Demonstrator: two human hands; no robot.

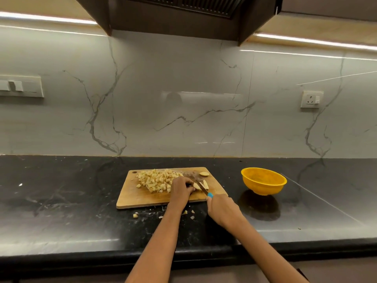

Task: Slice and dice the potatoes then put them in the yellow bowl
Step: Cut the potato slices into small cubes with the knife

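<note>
The left hand [180, 187] hides most of the potato piece [196, 186]; the right hand [221, 209] covers the knife handle [210, 195].

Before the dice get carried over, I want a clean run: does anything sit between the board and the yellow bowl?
Nothing visible does. Between the cutting board with its diced potato pile and the yellow bowl lies only bare black counter. The right hand with the knife is at the board's near right corner.

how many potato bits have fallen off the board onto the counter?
4 clear: one left of the left forearm, one touching it, two between the arms. Paler specks nearby may be more; the arms could hide some.
</note>
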